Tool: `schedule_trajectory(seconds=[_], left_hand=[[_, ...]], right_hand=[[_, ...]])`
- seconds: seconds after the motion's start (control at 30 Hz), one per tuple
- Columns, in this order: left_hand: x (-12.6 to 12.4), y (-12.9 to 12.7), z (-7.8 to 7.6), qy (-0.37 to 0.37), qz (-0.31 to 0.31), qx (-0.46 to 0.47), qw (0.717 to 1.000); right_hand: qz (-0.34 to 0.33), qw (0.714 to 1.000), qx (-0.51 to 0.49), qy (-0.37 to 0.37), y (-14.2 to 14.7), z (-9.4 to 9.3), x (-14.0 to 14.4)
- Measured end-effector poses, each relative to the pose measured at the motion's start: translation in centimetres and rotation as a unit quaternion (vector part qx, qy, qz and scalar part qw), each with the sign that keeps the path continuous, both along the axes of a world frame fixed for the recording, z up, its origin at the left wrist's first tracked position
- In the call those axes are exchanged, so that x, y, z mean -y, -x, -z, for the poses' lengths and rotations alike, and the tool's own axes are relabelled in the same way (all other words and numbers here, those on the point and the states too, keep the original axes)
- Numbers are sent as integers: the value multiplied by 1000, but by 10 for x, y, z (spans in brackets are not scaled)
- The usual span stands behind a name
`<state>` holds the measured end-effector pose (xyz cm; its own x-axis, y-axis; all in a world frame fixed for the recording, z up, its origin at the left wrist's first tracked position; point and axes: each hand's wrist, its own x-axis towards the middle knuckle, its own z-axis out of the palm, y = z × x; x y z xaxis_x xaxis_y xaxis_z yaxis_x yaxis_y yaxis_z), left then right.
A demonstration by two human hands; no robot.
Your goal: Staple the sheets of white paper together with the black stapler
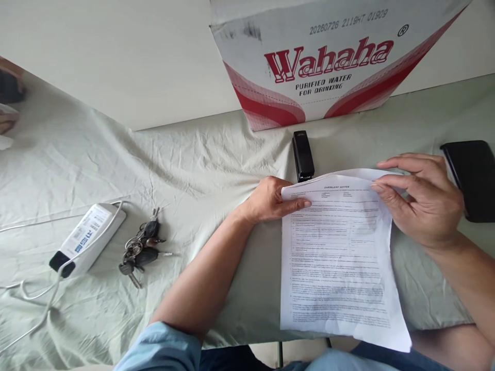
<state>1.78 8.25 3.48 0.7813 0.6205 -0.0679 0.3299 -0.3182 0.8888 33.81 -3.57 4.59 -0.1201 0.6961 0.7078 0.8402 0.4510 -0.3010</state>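
Printed sheets of paper (336, 268), headed "OVERLEAF NOTES", hang between my hands with the lower end reaching past the table's front edge. My left hand (276, 200) is closed on their upper left corner, thumb on top and fingers behind. At the upper right corner my right hand (421, 198) pinches the paper between thumb and fingertips, its forefinger raised along the top edge. The top edge bows upward and shows more than one layer. A black stapler (303, 154) lies just beyond that edge, its near end partly hidden by the paper.
A Wahaha water carton (328, 67) stands at the back. On the right lies a black phone-like object (472, 180). To the left are a bunch of keys (141, 247) and a white box-shaped device (87, 239) with cables. Part of another person's hand (6, 121) shows at far left.
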Motion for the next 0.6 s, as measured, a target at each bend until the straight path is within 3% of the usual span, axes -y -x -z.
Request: schedule_trajectory(seconds=[0.27,0.4,0.6], left_hand=[[1,-3,-2,4,-3,-13,1000],[1,-2,-4,7,-8,5,1000],[0,0,-1,-8,-72,52,996]], right_hand=[[2,998,-47,31,0,4,1],[50,983,-89,156,-1,-1,5],[78,933,-164,311,-3,-10,6]])
